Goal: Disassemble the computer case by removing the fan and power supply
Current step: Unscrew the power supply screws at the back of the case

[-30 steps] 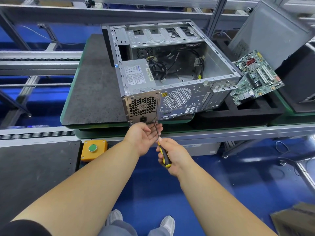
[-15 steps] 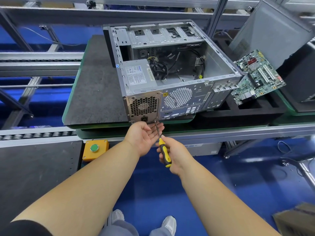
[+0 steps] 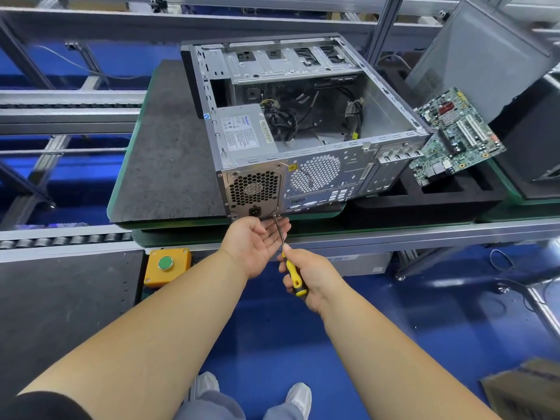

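Screwdriver (image 3: 293,275) gripped in my right hand (image 3: 306,277), shaft angled up-left to power supply (image 3: 254,192) lower-right screw at the computer case (image 3: 318,174) rear; left hand (image 3: 253,245) cupped, fingers spread, beneath the tip.

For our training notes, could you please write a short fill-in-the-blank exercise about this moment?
1. The right hand grips a screwdriver whose handle is black and ____.
2. The left hand lies cupped with its palm facing ____ beneath the tip.
3. The power supply sits ____ the computer case.
4. The button on the orange box is ____.

Missing words: yellow; up; inside; green
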The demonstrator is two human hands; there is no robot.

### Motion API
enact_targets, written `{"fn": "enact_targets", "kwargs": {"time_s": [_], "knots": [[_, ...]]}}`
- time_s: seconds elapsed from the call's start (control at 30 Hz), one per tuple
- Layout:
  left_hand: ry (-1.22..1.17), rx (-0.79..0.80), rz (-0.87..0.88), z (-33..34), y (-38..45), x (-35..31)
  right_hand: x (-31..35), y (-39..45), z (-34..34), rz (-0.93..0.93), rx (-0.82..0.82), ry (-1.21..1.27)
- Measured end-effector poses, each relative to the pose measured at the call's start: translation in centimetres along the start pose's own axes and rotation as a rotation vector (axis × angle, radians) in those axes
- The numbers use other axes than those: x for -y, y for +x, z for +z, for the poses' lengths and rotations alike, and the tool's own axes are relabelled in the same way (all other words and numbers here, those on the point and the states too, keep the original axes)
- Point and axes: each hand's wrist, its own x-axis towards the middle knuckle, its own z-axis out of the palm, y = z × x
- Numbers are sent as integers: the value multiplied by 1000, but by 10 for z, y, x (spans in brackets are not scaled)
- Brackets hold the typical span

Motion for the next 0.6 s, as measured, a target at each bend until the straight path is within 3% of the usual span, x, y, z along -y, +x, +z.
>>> {"fn": "enact_targets", "kwargs": {"time_s": [0.27, 0.43, 0.6], "knots": [[-12, -6, 2, 1, 0, 1, -5, 4, 0, -48, -38, 29], [-18, -2, 13, 1, -1, 2, 1, 0, 3, 87, 13, 165], [-8, -12, 13, 2, 0, 1, 2, -1, -1, 99, 26, 170]]}}
